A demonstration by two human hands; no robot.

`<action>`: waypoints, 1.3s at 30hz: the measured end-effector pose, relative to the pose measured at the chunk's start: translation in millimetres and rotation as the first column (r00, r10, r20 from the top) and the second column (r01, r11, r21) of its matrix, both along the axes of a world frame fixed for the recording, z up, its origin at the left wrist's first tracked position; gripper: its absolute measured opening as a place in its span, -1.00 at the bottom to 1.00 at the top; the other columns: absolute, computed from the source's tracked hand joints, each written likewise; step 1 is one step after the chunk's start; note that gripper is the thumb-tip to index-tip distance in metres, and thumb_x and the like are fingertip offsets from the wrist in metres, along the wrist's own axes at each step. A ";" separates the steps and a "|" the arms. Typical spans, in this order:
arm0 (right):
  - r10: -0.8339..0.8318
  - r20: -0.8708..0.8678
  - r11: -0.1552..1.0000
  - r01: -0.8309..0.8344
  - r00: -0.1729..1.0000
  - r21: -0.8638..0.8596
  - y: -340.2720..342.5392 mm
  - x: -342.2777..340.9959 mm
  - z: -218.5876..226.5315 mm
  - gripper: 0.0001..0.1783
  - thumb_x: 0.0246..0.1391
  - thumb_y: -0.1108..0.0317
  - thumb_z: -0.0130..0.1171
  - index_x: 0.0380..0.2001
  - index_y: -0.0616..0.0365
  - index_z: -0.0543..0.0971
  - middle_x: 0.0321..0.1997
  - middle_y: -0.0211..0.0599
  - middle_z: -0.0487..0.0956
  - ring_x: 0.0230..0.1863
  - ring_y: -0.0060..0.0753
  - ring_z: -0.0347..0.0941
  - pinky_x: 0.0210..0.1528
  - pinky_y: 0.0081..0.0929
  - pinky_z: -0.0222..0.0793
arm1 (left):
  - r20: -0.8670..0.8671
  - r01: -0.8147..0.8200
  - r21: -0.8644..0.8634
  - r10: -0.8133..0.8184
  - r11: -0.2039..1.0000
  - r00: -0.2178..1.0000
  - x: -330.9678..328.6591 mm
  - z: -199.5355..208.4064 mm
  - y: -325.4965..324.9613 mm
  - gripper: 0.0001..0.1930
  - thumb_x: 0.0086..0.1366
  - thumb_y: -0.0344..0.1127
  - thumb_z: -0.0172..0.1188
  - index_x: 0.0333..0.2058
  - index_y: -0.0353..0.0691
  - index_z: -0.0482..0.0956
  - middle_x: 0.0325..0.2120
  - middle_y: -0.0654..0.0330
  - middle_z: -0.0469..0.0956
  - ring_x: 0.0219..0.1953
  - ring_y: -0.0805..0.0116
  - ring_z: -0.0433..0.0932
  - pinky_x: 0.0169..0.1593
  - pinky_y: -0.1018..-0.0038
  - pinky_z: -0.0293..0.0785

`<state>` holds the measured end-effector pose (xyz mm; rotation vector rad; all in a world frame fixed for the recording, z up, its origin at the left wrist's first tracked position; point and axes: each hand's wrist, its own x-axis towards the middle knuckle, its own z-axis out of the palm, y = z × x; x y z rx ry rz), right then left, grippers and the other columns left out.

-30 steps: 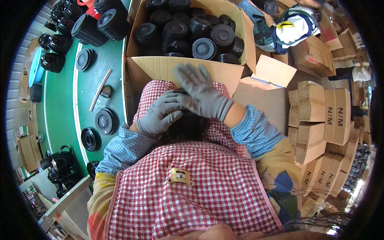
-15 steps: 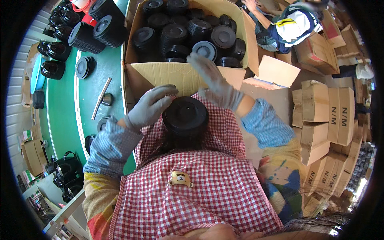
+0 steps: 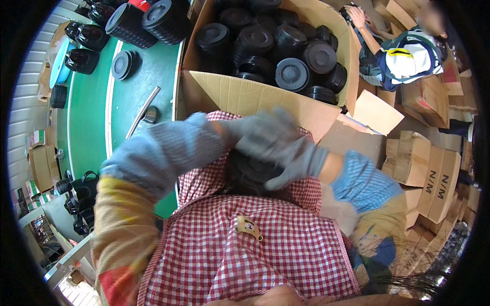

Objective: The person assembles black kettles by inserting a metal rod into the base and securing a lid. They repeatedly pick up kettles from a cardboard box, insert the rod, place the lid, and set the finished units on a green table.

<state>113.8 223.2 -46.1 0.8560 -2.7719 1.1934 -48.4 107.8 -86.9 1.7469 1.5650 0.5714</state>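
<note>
1. A green worktop fills the left side of the room, with a white line running along its length.
2. Beyond the worktop's left edge rises a pale, ribbed wall.
3. At the worktop's near left corner stands a light-coloured metal frame.
4. Well off the right edge, a patch of grey floor shows.
5. Past that floor, brown cartons are stacked on one another.
6. A bright patch of light glares beyond the cartons' near end.

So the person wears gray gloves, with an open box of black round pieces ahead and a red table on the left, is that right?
Not quite: the table on the left is green, not red, as the head view shows. The rest holds.
</note>
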 end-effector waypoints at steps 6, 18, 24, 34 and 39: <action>-0.014 -0.233 0.994 0.038 0.972 0.100 -8.2 -10.4 41.6 -0.37 0.21 -0.20 0.07 0.21 -0.07 0.53 0.40 -0.17 0.35 0.53 -0.05 0.05 0.52 0.26 -0.20 | 0.085 -0.055 -0.327 0.087 0.943 0.993 23.0 35.7 42.0 -0.70 0.39 -0.09 0.16 -0.08 -0.16 0.61 0.05 0.08 0.59 -0.04 0.17 0.63 -0.04 0.08 0.52; -0.062 -0.361 0.998 0.068 0.931 0.003 -4.6 -4.8 12.1 -0.33 0.01 -0.16 0.29 0.14 -0.06 0.57 0.36 -0.18 0.36 0.42 0.04 0.19 0.45 0.30 -0.11 | -0.024 0.058 -0.388 -0.073 0.920 0.997 25.1 58.7 59.3 -0.67 0.35 -0.06 0.23 -0.10 -0.19 0.60 -0.18 0.01 0.59 -0.13 0.06 0.64 -0.03 0.16 0.55; 0.072 -0.262 0.995 -0.086 0.962 -0.042 -1.8 -16.4 -5.9 -0.35 0.04 -0.10 0.20 0.23 -0.23 0.52 0.52 -0.15 0.18 0.52 0.17 0.02 0.51 0.29 -0.23 | 0.355 0.121 -0.474 0.064 0.872 0.933 -2.8 37.4 24.0 -0.52 0.38 -0.15 0.22 0.21 -0.16 0.46 0.20 0.06 0.45 0.18 0.13 0.51 0.28 0.23 0.43; -0.054 -0.338 0.998 0.037 0.940 -0.058 28.7 -13.2 -27.8 -0.03 -0.09 -0.34 0.25 0.36 -0.11 0.39 0.51 -0.12 0.19 0.54 0.16 -0.04 0.45 0.37 -0.23 | -0.011 0.238 0.508 -0.270 0.828 0.963 0.9 16.5 37.7 -0.63 0.35 -0.20 0.24 0.05 -0.22 0.52 0.09 0.18 0.54 -0.02 0.37 0.64 -0.01 0.26 0.60; 0.087 -0.070 0.996 -0.089 0.994 -0.020 -10.5 -23.5 -8.5 -0.28 0.12 -0.27 0.10 0.31 -0.28 0.45 0.52 -0.14 0.17 0.57 0.30 -0.18 0.47 0.44 -0.31 | 0.613 0.110 0.051 -0.118 0.993 0.781 -5.8 -30.4 7.7 -0.65 0.36 -0.13 0.23 0.02 -0.19 0.56 0.09 0.15 0.53 -0.01 0.37 0.60 0.07 0.22 0.56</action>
